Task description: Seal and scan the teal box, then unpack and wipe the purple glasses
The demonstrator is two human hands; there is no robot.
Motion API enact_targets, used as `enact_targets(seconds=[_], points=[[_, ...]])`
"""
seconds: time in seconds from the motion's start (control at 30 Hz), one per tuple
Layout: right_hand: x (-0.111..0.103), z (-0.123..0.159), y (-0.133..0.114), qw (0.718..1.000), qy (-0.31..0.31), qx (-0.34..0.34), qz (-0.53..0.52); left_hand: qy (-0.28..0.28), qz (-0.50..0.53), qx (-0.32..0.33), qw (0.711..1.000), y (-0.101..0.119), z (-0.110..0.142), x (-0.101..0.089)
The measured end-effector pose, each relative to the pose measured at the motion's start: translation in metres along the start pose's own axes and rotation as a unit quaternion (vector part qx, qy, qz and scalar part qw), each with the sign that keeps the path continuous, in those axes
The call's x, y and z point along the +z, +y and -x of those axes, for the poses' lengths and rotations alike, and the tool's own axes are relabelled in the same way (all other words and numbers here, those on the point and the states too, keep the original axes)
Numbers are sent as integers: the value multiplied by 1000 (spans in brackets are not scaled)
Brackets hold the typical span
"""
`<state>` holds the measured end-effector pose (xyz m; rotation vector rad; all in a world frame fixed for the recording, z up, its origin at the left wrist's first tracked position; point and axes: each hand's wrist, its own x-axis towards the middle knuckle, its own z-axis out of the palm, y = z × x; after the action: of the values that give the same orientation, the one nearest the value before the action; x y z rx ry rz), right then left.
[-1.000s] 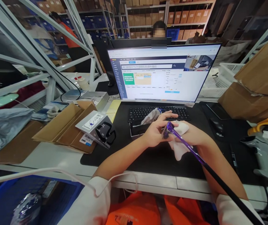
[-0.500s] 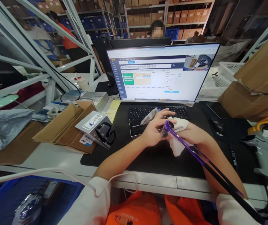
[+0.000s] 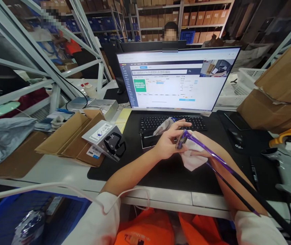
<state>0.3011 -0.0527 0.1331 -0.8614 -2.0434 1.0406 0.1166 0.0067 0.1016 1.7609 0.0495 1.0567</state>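
Note:
Purple-framed eyeglasses (image 3: 219,160) with dark temple tips are held over the black desk mat (image 3: 145,173), temples pointing back toward me at lower right. My left hand (image 3: 168,143) pinches the front of the frame between thumb and fingers, one finger stretched out. Around the lens area, my right hand (image 3: 206,144) grips a white cleaning cloth (image 3: 193,160) with a zigzag edge; its fingers are mostly hidden behind cloth and frame. Beyond my left hand lies an open dark case (image 3: 148,141) with a grey pouch (image 3: 163,126) on it, in front of the keyboard (image 3: 147,123).
A monitor (image 3: 160,98) stands behind the keyboard. At left, a printed grey box (image 3: 102,137) leans by an open cardboard box (image 3: 66,139). At right are a mouse (image 3: 235,137), phone (image 3: 236,120), pen (image 3: 254,170) and barcode scanner (image 3: 284,166). A person (image 3: 171,32) is behind the monitor.
The glasses have tilted and shifted slightly, their temples spreading wider apart. The cloth has bunched differently as my right hand moved over the lens. My left hand stays nearly in place.

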Motion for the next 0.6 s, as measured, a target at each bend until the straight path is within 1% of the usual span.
enact_targets(seconds=[0.1, 0.2, 0.37, 0.5, 0.6], points=[[2, -2, -1, 1000, -10, 4, 1, -1, -8, 2, 1000, -2, -1, 0], [4, -2, 1, 1000, 2, -4, -14, -1, -12, -3, 1000, -1, -1, 0], [3, 0, -3, 998, 7, 47, -51, 1, -23, 5, 1000, 5, -1, 0], [3, -1, -9, 996, 49, 54, -49, 12, -26, 7, 1000, 2, 0, 0], [8, -3, -8, 994, 74, 45, -70, 14, -20, 46, 999, -4, 1, -1]])
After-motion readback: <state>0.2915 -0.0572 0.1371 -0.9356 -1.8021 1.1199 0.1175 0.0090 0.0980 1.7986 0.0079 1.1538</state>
